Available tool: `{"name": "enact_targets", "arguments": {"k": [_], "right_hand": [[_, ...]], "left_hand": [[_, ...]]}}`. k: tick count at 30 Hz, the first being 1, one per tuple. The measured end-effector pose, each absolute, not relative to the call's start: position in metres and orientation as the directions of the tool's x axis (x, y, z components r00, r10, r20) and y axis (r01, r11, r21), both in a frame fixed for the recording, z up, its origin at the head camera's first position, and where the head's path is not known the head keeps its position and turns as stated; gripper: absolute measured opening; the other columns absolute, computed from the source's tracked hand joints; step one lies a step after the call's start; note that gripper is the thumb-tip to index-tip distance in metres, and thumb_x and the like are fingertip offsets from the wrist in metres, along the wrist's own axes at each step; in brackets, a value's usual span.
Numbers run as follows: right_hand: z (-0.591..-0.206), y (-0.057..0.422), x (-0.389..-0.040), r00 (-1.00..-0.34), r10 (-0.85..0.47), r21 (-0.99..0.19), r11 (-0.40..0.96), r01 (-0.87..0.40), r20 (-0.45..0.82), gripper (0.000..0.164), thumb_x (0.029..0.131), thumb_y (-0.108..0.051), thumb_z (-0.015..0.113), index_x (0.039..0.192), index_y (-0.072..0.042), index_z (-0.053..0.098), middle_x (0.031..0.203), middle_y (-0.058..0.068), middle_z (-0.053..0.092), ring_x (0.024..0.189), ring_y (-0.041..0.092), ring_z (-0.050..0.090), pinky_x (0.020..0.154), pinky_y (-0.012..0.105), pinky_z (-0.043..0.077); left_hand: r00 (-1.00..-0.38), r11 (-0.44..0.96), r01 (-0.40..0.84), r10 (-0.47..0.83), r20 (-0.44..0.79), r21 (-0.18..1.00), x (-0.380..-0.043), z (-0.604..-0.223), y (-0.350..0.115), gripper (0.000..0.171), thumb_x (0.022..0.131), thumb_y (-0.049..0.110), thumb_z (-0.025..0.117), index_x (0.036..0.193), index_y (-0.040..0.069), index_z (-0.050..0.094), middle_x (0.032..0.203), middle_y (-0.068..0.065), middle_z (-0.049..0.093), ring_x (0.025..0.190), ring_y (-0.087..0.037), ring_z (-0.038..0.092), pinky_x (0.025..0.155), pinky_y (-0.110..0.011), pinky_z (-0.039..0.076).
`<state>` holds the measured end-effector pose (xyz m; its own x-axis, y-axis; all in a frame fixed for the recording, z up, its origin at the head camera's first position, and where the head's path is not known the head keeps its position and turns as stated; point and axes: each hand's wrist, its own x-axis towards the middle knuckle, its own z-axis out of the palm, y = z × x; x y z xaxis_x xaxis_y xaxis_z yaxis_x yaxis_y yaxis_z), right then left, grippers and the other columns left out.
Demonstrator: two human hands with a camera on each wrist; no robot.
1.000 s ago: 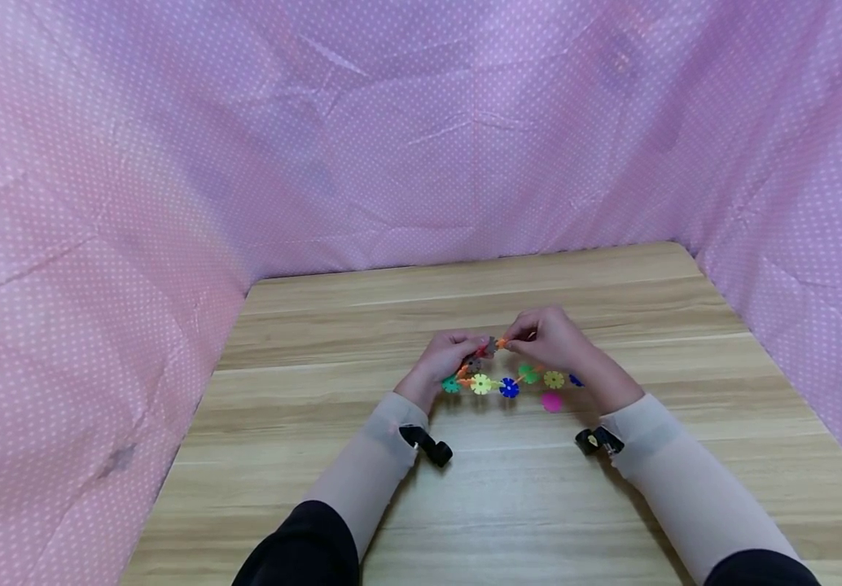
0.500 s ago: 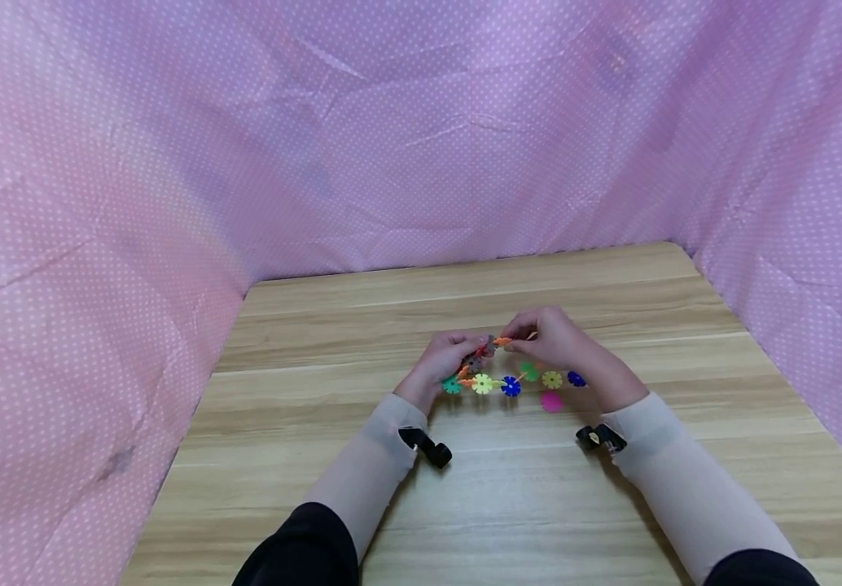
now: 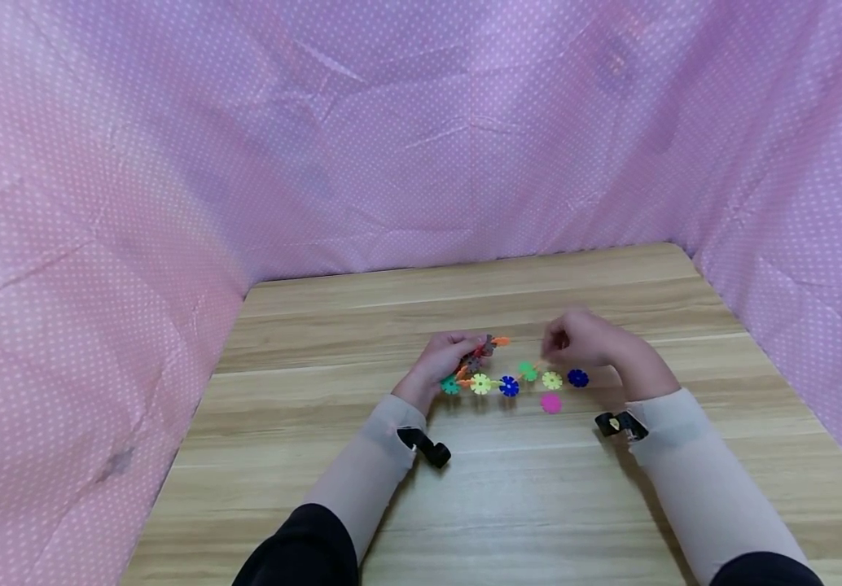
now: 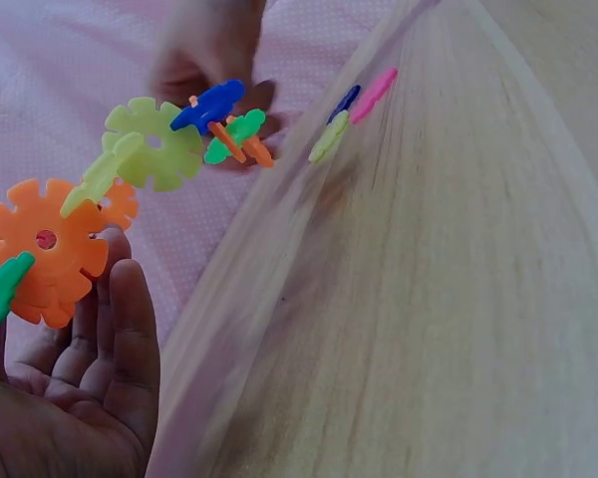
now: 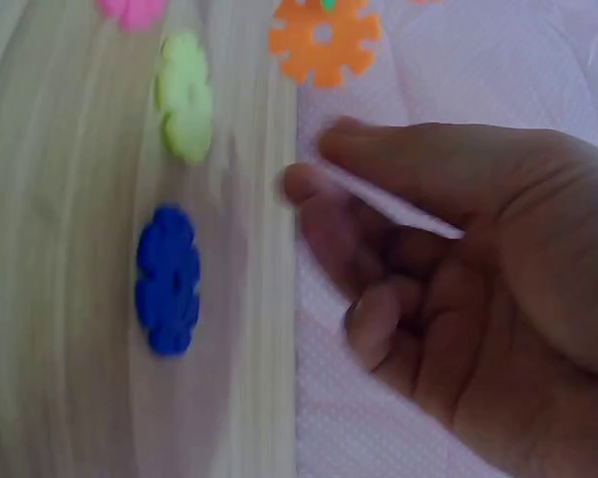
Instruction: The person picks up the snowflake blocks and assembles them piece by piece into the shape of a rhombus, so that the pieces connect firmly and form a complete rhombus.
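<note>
My left hand (image 3: 441, 362) grips a chain of interlocking plastic snowflake discs in mixed colours. Its hanging run shows a yellow disc (image 3: 481, 384), a blue disc (image 3: 509, 386) and a green disc (image 3: 528, 371). At the chain's other end an orange disc (image 3: 501, 342) sticks out past the left fingertips. In the left wrist view a larger orange disc (image 4: 46, 239) sits just above the curled fingers. My right hand (image 3: 588, 340) hovers near the green end, holding nothing. In the right wrist view its blurred thumb and index finger (image 5: 309, 189) stand apart.
Three loose discs lie on the wooden table (image 3: 509, 505): a blue one (image 5: 167, 284), a pale yellow one (image 5: 184, 98) and a pink one (image 3: 550, 403). Pink dotted cloth (image 3: 421, 146) hangs beyond the table's far edge and sides.
My right hand has let go of the orange disc at the chain's end and moved right. The loose blue disc now shows fully. My left hand stays where it was.
</note>
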<state>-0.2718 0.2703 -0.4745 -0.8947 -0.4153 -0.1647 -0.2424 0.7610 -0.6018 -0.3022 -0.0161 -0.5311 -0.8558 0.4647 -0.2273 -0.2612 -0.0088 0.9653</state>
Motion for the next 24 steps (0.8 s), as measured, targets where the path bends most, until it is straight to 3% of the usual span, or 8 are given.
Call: {"name": "enact_targets", "arguments": {"k": [3, 6, 12, 17, 20, 24], "right_hand": [[-0.479, 0.273, -0.271, -0.865, -0.41, -0.578, 0.795, -0.183, -0.29, 0.018, 0.085, -0.008, 0.087, 0.091, -0.008, 0.07, 0.085, 0.003, 0.063, 0.077, 0.019, 0.057, 0.07, 0.035, 0.05], [-0.486, 0.273, -0.273, -0.851, -0.412, -0.577, 0.8, -0.166, -0.326, 0.027, 0.082, -0.012, 0.092, 0.09, -0.007, 0.066, 0.082, 0.003, 0.06, 0.075, 0.019, 0.055, 0.069, 0.034, 0.048], [-0.491, 0.273, -0.276, -0.889, -0.394, -0.549, 0.808, -0.215, -0.232, 0.02, 0.088, -0.009, 0.085, 0.103, -0.008, 0.072, 0.088, 0.004, 0.063, 0.08, 0.02, 0.058, 0.073, 0.037, 0.052], [-0.489, 0.275, -0.277, -0.919, -0.34, -0.508, 0.838, -0.2, -0.2, 0.03, 0.088, -0.012, 0.086, 0.117, -0.008, 0.076, 0.093, 0.003, 0.067, 0.085, 0.021, 0.061, 0.077, 0.039, 0.054], [-0.489, 0.277, -0.278, -0.916, -0.335, -0.513, 0.838, -0.184, -0.218, 0.03, 0.086, -0.013, 0.088, 0.114, -0.009, 0.078, 0.094, 0.003, 0.068, 0.086, 0.021, 0.061, 0.077, 0.039, 0.055], [-0.492, 0.278, -0.28, -0.917, -0.346, -0.511, 0.835, -0.205, -0.199, 0.017, 0.086, -0.01, 0.087, 0.099, -0.012, 0.077, 0.09, 0.001, 0.068, 0.084, 0.021, 0.061, 0.076, 0.039, 0.054]], "left_hand": [[-0.86, -0.015, -0.257, 0.46, -0.222, 0.966, -0.301, -0.531, -0.016, 0.025, 0.102, 0.028, 0.072, 0.114, 0.007, 0.08, 0.107, -0.012, 0.078, 0.098, -0.026, 0.076, 0.078, -0.028, 0.062], [-0.861, -0.027, -0.26, 0.458, -0.219, 0.965, -0.3, -0.53, -0.016, 0.026, 0.103, 0.027, 0.071, 0.116, 0.006, 0.08, 0.108, -0.012, 0.078, 0.099, -0.028, 0.076, 0.08, -0.031, 0.062], [-0.861, -0.035, -0.276, 0.454, -0.23, 0.961, -0.298, -0.527, -0.015, 0.027, 0.104, 0.027, 0.07, 0.118, 0.006, 0.079, 0.11, -0.014, 0.078, 0.1, -0.03, 0.075, 0.081, -0.032, 0.063], [-0.864, -0.039, -0.285, 0.444, -0.239, 0.958, -0.298, -0.528, -0.015, 0.027, 0.104, 0.026, 0.069, 0.119, 0.006, 0.079, 0.109, -0.014, 0.078, 0.102, -0.032, 0.075, 0.082, -0.034, 0.063], [-0.865, -0.052, -0.289, 0.442, -0.237, 0.956, -0.298, -0.528, -0.015, 0.026, 0.104, 0.024, 0.069, 0.119, 0.005, 0.078, 0.11, -0.015, 0.077, 0.103, -0.032, 0.075, 0.085, -0.035, 0.063], [-0.87, -0.068, -0.285, 0.438, -0.228, 0.956, -0.299, -0.528, -0.014, 0.025, 0.105, 0.022, 0.068, 0.119, 0.003, 0.078, 0.114, -0.018, 0.076, 0.105, -0.033, 0.074, 0.086, -0.036, 0.062]]}}
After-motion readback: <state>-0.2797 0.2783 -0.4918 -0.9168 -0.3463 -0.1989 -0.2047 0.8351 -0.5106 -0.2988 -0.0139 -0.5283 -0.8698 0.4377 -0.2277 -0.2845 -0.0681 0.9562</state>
